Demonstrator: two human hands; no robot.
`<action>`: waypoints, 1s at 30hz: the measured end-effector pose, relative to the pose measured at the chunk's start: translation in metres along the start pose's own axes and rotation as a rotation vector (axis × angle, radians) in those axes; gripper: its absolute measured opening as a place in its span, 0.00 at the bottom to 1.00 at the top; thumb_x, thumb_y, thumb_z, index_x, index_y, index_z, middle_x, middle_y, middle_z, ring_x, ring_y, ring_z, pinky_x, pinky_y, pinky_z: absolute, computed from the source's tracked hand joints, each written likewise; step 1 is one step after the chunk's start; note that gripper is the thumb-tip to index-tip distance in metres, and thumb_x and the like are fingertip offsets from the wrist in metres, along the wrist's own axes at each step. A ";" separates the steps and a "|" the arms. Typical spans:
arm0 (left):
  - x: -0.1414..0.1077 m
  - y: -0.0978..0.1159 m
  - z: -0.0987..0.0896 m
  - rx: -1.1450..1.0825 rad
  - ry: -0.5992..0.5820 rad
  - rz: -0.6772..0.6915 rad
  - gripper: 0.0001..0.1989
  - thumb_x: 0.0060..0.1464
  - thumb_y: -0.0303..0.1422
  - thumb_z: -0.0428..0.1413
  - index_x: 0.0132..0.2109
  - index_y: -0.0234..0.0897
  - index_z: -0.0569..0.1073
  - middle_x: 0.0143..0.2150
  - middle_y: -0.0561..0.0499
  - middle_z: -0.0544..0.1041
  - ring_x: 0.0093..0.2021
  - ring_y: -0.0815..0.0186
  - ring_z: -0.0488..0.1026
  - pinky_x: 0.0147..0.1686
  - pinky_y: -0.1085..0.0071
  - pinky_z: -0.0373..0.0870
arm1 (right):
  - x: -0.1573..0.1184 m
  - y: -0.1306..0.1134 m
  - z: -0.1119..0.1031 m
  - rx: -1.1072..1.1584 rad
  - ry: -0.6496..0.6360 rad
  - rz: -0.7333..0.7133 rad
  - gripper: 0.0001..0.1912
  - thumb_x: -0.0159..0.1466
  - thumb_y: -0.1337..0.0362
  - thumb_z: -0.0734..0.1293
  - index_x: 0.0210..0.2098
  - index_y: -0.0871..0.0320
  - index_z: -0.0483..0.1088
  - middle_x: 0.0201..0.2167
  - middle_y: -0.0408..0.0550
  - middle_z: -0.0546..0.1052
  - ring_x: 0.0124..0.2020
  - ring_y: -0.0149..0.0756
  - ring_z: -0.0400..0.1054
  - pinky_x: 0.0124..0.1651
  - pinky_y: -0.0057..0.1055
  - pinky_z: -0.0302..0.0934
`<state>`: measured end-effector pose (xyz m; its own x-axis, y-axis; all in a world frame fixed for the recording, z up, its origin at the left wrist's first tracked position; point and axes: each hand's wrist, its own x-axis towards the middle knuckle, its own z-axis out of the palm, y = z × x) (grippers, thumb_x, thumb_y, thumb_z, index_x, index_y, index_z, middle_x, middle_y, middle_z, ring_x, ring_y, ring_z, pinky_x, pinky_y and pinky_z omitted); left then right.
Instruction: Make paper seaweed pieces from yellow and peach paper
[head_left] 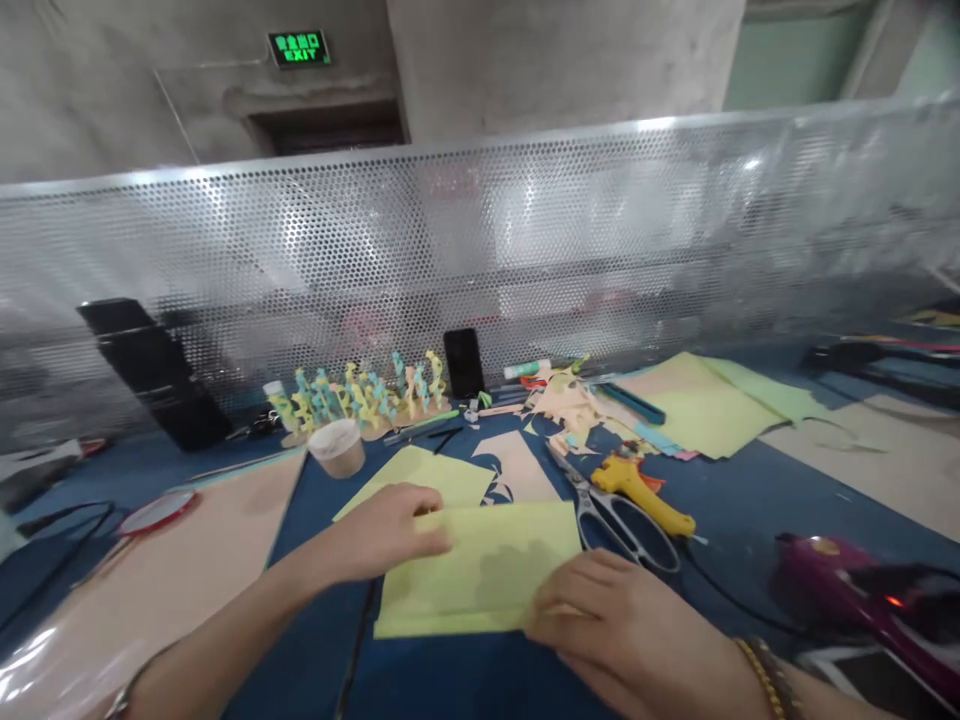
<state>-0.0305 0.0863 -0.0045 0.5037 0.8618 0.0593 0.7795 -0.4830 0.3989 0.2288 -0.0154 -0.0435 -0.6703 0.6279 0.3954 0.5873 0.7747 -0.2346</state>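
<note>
A folded yellow-green paper (487,565) lies in front of me on the dark blue table (450,680). My left hand (390,530) grips its upper left edge between thumb and fingers. At the lower right corner, my right hand (600,610) has its fingers pressed together on the paper. Behind it lie another yellow sheet (420,475) and a pink sheet (517,465) with small dark cut-out shapes near it. Silver scissors (622,520) rest just right of the folded paper, beside a yellow glue gun (641,493).
A paper cup (337,447) and small paper flower stems (360,395) stand at the back left, near an upright phone (464,362). Paper scraps (566,400) and coloured sheets (697,405) lie at the back right. A purple tool (855,590) is at the right.
</note>
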 end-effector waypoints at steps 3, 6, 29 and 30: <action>-0.005 0.003 -0.001 -0.184 0.223 -0.086 0.17 0.56 0.44 0.50 0.41 0.37 0.75 0.38 0.48 0.79 0.37 0.57 0.76 0.34 0.69 0.70 | 0.003 0.004 -0.007 0.173 0.216 0.182 0.18 0.64 0.70 0.59 0.51 0.50 0.68 0.47 0.48 0.74 0.48 0.38 0.68 0.51 0.37 0.63; -0.011 0.005 0.014 -0.645 0.361 -0.259 0.18 0.56 0.44 0.51 0.47 0.36 0.71 0.34 0.48 0.79 0.26 0.61 0.77 0.21 0.71 0.70 | 0.014 0.012 -0.005 0.475 0.334 0.482 0.19 0.63 0.64 0.60 0.53 0.53 0.63 0.46 0.53 0.70 0.46 0.40 0.68 0.49 0.40 0.65; -0.018 -0.008 0.059 -1.137 0.421 -0.157 0.19 0.53 0.46 0.56 0.45 0.35 0.72 0.27 0.53 0.77 0.25 0.63 0.75 0.23 0.72 0.70 | 0.151 0.068 -0.013 1.035 0.631 0.668 0.12 0.65 0.62 0.64 0.46 0.61 0.68 0.43 0.49 0.74 0.38 0.35 0.71 0.39 0.37 0.68; -0.018 -0.010 0.058 -1.157 0.426 -0.168 0.21 0.53 0.46 0.56 0.47 0.36 0.71 0.29 0.52 0.78 0.28 0.63 0.76 0.24 0.73 0.71 | 0.152 0.069 -0.015 1.037 0.647 0.680 0.12 0.65 0.62 0.64 0.46 0.61 0.68 0.43 0.49 0.73 0.39 0.35 0.71 0.39 0.37 0.68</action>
<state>-0.0257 0.0663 -0.0625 0.1000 0.9858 0.1352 -0.0720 -0.1283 0.9891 0.1744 0.1326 0.0137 0.0993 0.9729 0.2088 -0.0803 0.2170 -0.9729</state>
